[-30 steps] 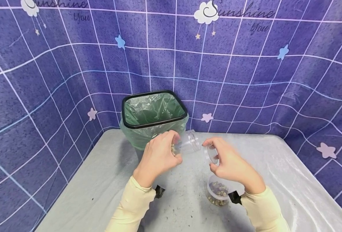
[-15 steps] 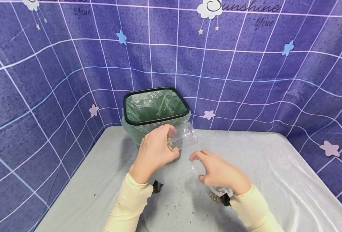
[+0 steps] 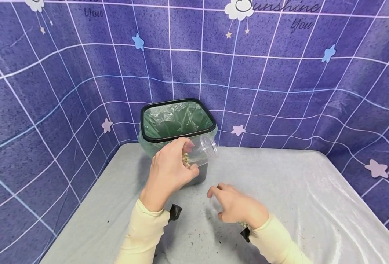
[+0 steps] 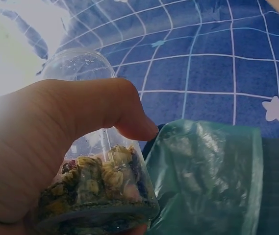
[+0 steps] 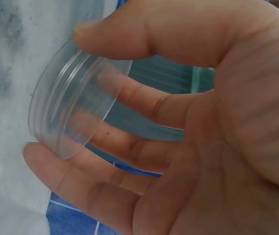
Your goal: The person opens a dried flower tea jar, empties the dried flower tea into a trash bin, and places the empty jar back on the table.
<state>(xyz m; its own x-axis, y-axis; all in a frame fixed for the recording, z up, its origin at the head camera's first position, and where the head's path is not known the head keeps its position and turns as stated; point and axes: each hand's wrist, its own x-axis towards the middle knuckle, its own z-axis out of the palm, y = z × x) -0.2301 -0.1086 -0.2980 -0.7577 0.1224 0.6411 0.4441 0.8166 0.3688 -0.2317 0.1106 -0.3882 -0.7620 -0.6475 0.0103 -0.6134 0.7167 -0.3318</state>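
Gripping a clear jar [image 3: 197,150] just in front of the bin [image 3: 161,139], the left hand [image 3: 169,165] curls its thumb and fingers round the tilted body. Uncapping looks done; the lid [image 5: 56,98] is not back on. It sits in the right hand [image 3: 237,203], farther out from the bin and to its right, thumb and spread fingers holding its edge. Dried buds [image 4: 112,171] lie in the jar's bottom. Green liner [image 3: 178,121] shows inside the bin, its floor hidden. More buds [image 3: 243,224] peek past the right cuff [image 3: 260,224], their container concealed.
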